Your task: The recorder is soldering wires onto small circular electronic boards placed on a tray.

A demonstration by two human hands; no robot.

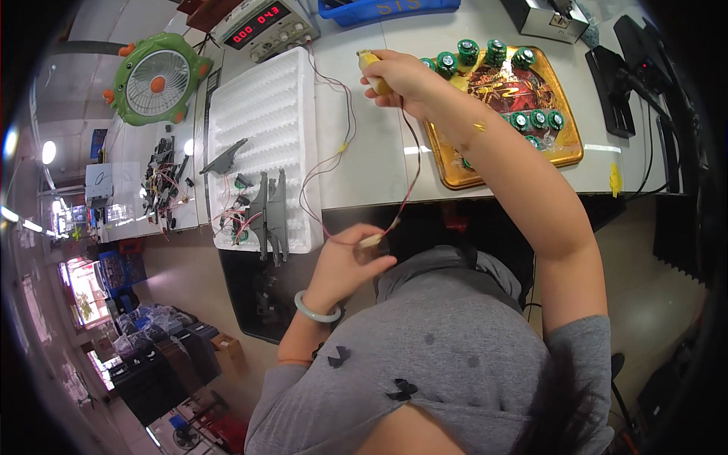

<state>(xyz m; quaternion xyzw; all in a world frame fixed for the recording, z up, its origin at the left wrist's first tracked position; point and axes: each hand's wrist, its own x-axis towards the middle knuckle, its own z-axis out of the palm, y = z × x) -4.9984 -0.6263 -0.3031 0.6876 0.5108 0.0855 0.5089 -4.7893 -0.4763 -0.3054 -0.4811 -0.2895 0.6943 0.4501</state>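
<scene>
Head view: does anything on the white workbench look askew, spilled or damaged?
Nothing looks spilled or broken. The white moulded foam tray overhangs the workbench's front edge, with dark grey plastic parts lying near that overhang. Thin red wires trail loosely across the bench between the left hand and right hand.

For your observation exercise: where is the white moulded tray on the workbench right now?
In the head view the white moulded tray lies on the table's left part, left of the person's raised right hand, between the green fan and the gold tray of green parts.
</scene>
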